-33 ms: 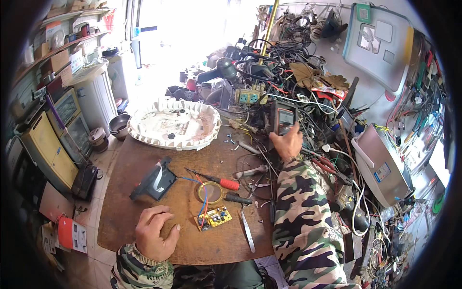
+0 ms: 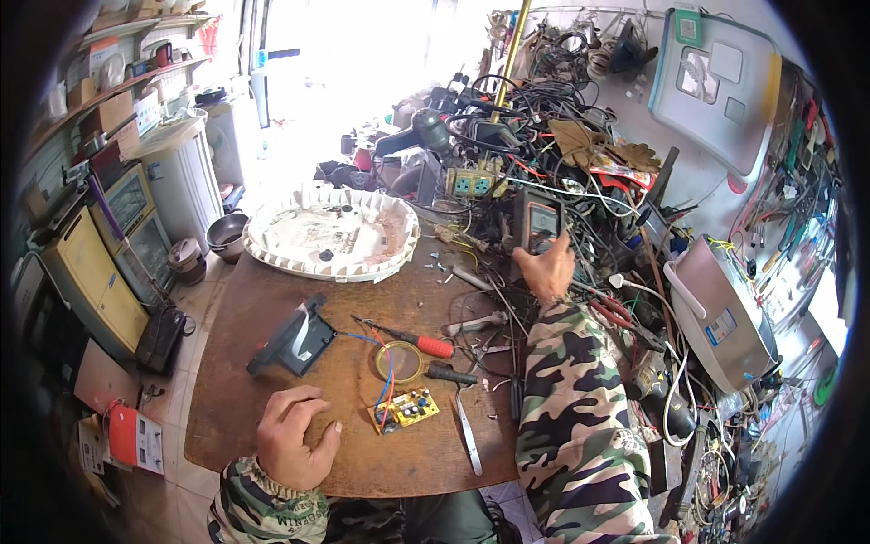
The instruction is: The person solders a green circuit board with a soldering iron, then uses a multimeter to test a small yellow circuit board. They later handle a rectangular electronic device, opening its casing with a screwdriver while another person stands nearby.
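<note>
My right hand (image 2: 547,270) reaches to the far right of the table and grips the lower end of a dark multimeter (image 2: 542,218), which leans among the cables. Its fingers cover part of the dial. On the near left of the brown wooden table, my left hand (image 2: 295,439) rests open and holds nothing, thumb apart from the loosely bent fingers. Between the hands lies a small yellow circuit board (image 2: 408,411) with red and blue wires. The blue wire runs to a black plastic housing (image 2: 294,343). Tweezers (image 2: 468,430) lie right of the board.
Behind the board are a solder coil (image 2: 399,361), a red-handled probe (image 2: 433,346) and a black-handled tool (image 2: 450,374). A white ribbed basin (image 2: 331,231) stands at the table's far edge. Tangled cables (image 2: 544,118) and a grey appliance (image 2: 725,317) crowd the right side.
The multimeter tilts a little differently under my right hand, and its screen, which showed a digit, looks blank. The view has shifted slightly. My left hand stays put.
</note>
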`<state>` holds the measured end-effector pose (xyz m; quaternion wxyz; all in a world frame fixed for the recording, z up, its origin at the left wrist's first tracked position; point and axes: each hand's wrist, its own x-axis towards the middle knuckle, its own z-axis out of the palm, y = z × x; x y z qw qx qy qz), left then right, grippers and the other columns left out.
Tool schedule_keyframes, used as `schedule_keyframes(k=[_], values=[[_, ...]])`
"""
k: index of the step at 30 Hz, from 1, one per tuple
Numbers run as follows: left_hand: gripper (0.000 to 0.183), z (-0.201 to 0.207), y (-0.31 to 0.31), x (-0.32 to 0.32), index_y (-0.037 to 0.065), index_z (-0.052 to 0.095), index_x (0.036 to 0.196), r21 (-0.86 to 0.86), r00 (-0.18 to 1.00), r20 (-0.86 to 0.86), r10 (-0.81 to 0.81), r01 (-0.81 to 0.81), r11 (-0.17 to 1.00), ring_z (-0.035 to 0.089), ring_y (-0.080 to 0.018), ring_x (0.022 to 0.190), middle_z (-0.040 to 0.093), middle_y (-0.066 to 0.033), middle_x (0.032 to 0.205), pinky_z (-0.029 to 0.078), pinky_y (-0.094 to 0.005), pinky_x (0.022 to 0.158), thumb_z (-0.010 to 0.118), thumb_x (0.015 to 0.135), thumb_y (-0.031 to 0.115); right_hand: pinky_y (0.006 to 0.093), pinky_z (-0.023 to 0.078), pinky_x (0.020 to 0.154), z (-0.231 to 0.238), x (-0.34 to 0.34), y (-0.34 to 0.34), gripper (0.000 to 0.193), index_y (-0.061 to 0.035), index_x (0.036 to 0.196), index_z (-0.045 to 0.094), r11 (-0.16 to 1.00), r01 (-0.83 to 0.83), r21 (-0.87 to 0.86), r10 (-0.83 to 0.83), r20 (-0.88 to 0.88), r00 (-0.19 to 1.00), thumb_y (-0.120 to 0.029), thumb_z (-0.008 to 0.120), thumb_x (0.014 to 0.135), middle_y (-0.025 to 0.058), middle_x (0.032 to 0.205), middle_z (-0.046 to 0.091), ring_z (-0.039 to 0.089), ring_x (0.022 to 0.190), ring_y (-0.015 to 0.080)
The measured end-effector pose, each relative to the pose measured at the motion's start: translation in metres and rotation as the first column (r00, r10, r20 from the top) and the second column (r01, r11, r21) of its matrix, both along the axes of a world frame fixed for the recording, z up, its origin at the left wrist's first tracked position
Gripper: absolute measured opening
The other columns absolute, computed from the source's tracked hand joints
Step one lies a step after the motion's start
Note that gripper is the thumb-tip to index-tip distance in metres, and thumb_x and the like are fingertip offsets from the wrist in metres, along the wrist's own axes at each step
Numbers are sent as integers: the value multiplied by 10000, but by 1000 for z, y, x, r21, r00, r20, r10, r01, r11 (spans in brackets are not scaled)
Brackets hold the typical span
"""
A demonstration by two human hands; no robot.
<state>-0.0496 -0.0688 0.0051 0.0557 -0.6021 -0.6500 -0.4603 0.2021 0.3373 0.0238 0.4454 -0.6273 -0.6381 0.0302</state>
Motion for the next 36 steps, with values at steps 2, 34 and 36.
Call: schedule_keyframes(k=[2, 34, 36], values=[[313, 0, 1, 1, 15, 691, 1002, 7, 1000, -2, -10, 10, 1000, 658, -367, 1049, 690, -177, 1108, 544, -449, 911, 811, 713, 28, 533, 471, 1025, 13, 7, -4, 1026, 72, 1454, 409, 990, -59, 132, 60, -7, 998, -398, 849, 655, 350, 1305, 557, 567, 1201, 485], [567, 32, 171, 93, -43, 429, 1474, 353, 347, 753, -558, 503, 789, 577, -174, 1261, 617, -120, 1367, 462, -335, 1084, 670, 1036, 226, 595, 398, 1073, 1, -21, -194, 1092, 51, 1520, 329, 752, -473, 459, 497, 76, 864, -311, 927, 681, 373, 1458, 408, 470, 1287, 542], [553, 35, 171, 93, -30, 437, 1469, 346, 336, 761, -556, 514, 785, 580, -174, 1255, 619, -118, 1361, 460, -336, 1087, 672, 1035, 220, 582, 389, 1100, 3, -19, -195, 1096, 57, 1522, 329, 759, -475, 446, 497, 76, 865, -313, 926, 681, 369, 1468, 403, 457, 1316, 535]])
